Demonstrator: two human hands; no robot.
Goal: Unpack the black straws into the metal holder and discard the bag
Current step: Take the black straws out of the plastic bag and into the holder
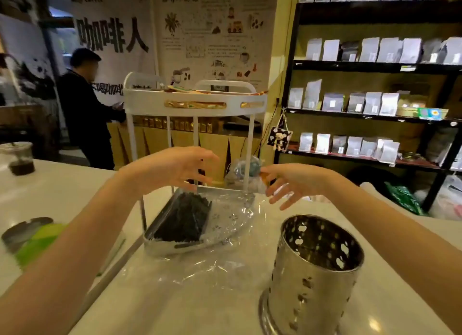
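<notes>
A bundle of black straws (182, 219) lies inside a clear plastic bag (232, 214) on the white counter, straight ahead of me. The bag's bunched neck (246, 169) rises at its far right. My right hand (292, 184) reaches to that neck, thumb and forefinger pinched on an orange bit there, the other fingers spread. My left hand (175, 167) hovers over the far end of the straws, fingers curled down to the bag's upper edge; blur hides whether it grips. The perforated metal holder (315, 269) stands upright and empty at the near right.
A white two-tier cart (195, 104) stands just behind the bag. A plastic cup of dark drink (20, 158) and a green-and-grey object (32, 237) sit at the left. A person in dark clothes (85, 109) stands beyond. Shelves of pouches (375, 102) fill the right.
</notes>
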